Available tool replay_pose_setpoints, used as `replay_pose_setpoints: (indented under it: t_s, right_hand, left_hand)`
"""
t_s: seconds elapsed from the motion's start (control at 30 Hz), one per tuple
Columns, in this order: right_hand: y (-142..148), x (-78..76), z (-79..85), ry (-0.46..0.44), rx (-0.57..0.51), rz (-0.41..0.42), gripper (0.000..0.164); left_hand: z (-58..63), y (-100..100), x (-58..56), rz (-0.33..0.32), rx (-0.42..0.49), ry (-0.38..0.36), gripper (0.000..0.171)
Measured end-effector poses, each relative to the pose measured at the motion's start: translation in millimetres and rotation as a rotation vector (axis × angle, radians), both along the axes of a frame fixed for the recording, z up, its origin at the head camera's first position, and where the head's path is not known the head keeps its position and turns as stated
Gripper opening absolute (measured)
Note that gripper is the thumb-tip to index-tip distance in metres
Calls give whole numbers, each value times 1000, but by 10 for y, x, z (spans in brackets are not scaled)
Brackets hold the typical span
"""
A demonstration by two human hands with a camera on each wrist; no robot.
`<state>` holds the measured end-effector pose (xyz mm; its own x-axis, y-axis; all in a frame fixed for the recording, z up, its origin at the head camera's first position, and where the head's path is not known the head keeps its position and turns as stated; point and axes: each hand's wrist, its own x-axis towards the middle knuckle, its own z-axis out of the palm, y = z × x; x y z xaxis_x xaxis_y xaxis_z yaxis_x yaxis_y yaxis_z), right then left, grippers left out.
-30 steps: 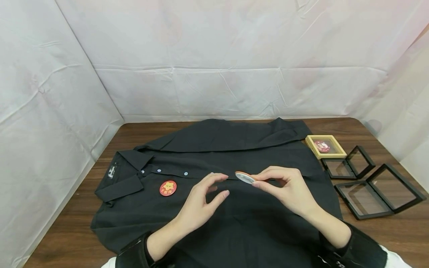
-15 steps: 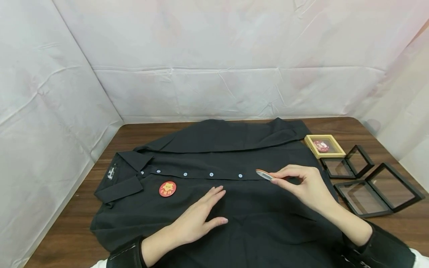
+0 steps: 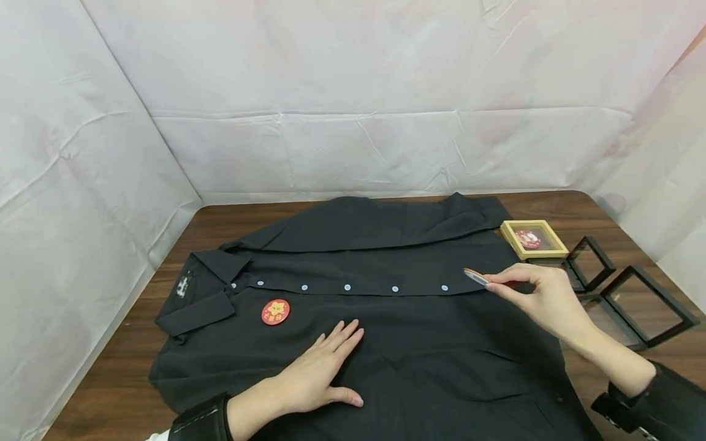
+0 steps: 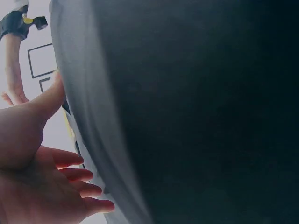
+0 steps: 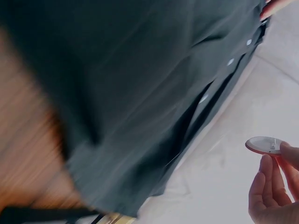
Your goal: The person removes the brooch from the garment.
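My right hand pinches a round pin badge by its edge, over the lower hem of a black shirt. The right wrist view shows the badge with its pale metal back up and a reddish rim below. My left hand lies with fingers spread and straight, palm down, over the middle of the shirt; the left wrist view shows its fingers close to the cloth. A red badge with a yellow star figure sits on the shirt's chest, below the collar.
A yellow-framed case with a red badge inside stands at the table's right. Two black-framed clear cases stand opened near it, a small one and a larger one. White sheets hang behind the wooden table.
My right hand has carried the badge rightward, from the shirt's middle to its hem near the cases. My left hand has moved down a little and flattened out over the shirt.
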<state>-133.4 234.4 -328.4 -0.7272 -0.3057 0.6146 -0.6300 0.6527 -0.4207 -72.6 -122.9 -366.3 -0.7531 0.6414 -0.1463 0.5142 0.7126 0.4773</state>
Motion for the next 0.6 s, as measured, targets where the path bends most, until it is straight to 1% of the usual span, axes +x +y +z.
replay_pose_setpoints:
  t_s: [0.17,0.37,0.47,0.6]
  right_hand:
    - [211,-57,-36,23,30,-57,25]
    - [432,-119,-43,-26,67,-155,18]
    - [522,-157,-48,-27,91,-181,17]
    - [629,-219,-66,-32,147,-237,13]
  left_hand:
    - [-29,-27,4,-23,-44,-29,100]
    - [-66,-41,5,-36,-72,-40,104]
    - [-74,-43,4,-38,-81,-43,104]
    - [-76,-44,3,-41,-98,-40,104]
